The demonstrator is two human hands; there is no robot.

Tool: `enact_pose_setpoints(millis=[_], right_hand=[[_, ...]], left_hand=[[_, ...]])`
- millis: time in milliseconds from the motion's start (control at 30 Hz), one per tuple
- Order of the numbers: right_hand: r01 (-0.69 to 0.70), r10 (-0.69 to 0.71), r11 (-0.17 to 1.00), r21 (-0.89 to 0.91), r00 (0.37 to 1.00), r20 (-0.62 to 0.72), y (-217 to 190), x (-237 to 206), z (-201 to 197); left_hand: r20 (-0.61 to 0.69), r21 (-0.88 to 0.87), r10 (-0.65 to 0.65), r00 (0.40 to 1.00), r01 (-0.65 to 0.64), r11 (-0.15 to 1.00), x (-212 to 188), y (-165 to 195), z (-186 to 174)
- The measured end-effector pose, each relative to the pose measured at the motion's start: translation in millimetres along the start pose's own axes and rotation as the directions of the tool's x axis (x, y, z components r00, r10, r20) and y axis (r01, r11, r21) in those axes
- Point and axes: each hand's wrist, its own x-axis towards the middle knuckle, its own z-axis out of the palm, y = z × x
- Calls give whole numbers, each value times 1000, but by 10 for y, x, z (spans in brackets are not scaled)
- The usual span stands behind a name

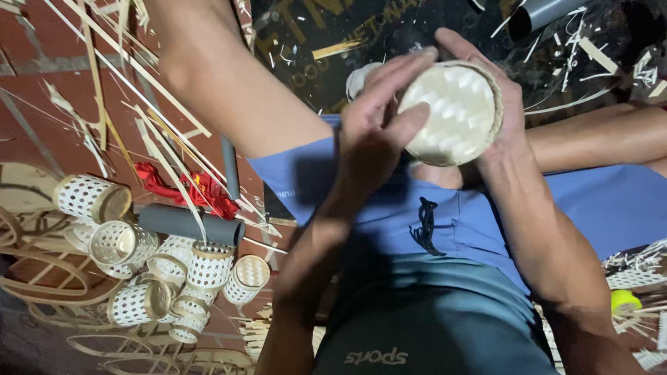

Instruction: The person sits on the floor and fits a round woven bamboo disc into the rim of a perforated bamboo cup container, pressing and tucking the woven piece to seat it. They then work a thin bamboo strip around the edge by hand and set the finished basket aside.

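Both my hands hold a small round woven bamboo basket (pixel 455 114) above my lap, its pale woven bottom facing the camera. My left hand (pixel 379 128) presses fingers and thumb against the basket's left rim and bottom. My right hand (pixel 497 104) wraps around its far and right side. I sit in blue shorts (pixel 445 222) with my knees spread.
A pile of several finished small woven baskets (pixel 149 271) lies on the red tiled floor at the left, beside a grey pipe (pixel 191 223), a red cloth (pixel 198 189), bamboo strips (pixel 139 76) and bamboo hoops (pixel 42 278). A yellow-green object (pixel 624 300) sits at right.
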Motion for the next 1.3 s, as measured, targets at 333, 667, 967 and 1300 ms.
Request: enact_pose_setpoints(millis=[333, 667, 967, 1300], right_hand=[[47, -15, 975, 215, 989, -148, 296, -81, -259], [198, -375, 695, -691, 920, -114, -61, -104, 147], [382, -536, 218, -898, 816, 217, -485, -330, 663], [404, -574, -181, -897, 697, 430, -480, 222, 331]], left_hand=[[16, -242, -210, 978, 208, 948, 62, 24, 140], [-120, 263, 105, 987, -70, 962, 12, -49, 171], [-129, 364, 261, 957, -199, 910, 85, -155, 151], [-177, 338, 13, 984, 48, 940, 546, -625, 71]])
